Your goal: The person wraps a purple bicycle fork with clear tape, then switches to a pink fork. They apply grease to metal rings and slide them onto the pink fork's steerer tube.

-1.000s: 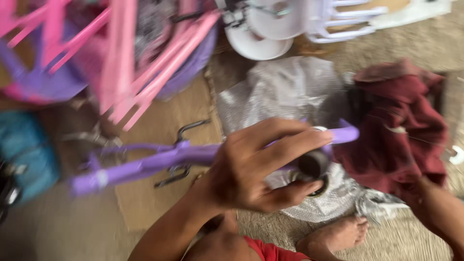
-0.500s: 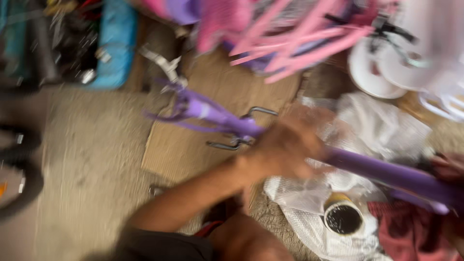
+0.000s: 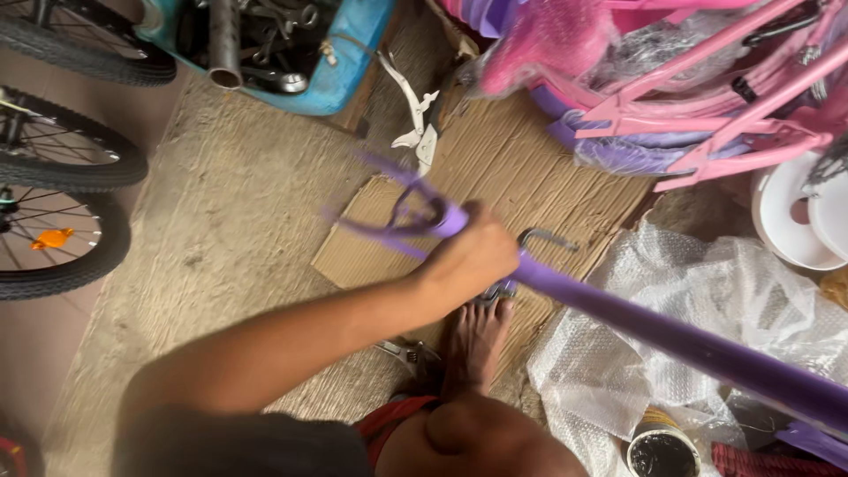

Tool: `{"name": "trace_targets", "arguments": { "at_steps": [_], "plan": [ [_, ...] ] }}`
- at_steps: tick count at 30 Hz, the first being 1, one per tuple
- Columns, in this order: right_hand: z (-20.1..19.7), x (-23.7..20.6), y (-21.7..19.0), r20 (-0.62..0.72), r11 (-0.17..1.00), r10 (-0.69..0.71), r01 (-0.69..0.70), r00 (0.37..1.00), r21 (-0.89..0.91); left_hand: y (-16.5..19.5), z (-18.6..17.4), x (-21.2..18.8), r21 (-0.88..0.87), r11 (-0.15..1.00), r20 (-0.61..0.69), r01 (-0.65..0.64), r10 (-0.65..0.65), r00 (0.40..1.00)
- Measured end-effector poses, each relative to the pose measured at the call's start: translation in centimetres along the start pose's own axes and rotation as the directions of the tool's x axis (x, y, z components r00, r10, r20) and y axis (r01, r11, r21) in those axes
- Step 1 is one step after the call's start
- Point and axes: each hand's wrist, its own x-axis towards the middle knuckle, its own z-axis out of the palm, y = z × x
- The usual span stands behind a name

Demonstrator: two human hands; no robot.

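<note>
My left hand [image 3: 470, 256] is closed around a purple bicycle frame [image 3: 689, 346] near its forked end [image 3: 397, 214], which is blurred. The long purple tube runs from my hand down to the lower right over bubble wrap [image 3: 680, 283]. A bent metal hook [image 3: 545, 237] sticks up from the frame just right of my hand. Below my hand, my bare foot [image 3: 473, 340] rests on the edge of a flat cardboard sheet [image 3: 521, 177], with my knee [image 3: 477, 442] nearer the camera. My right hand is out of sight.
Two bicycle wheels [image 3: 66, 199] stand at the left. A blue tray of wrenches [image 3: 340, 79] and white-handled pliers [image 3: 422, 119] lie at the top. Pink bicycle frames [image 3: 707, 106] and white wheels [image 3: 791, 216] are at the right. A tin of black grease [image 3: 662, 452] and a wrench [image 3: 408, 353] sit low.
The view has swung left and sharpened. My left hand keeps its grip on the purple frame, whose forked end now points up-left over the cardboard.
</note>
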Motion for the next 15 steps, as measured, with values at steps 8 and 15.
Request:
{"name": "trace_targets", "arguments": {
  "at_steps": [8,15],
  "plan": [
    [-21.8,0.0,-6.1,-0.164,0.962,-0.22,0.186,0.962,-0.203,-4.4,-1.1,-14.5,-0.353,0.876,0.369,0.328,-0.191,0.909],
    [-19.4,12.5,-12.3,0.069,0.792,-0.575,0.576,0.815,-0.2,-8.8,1.6,-25.8,-0.055,0.825,0.847,0.562,-0.26,0.464]
  ]
}}
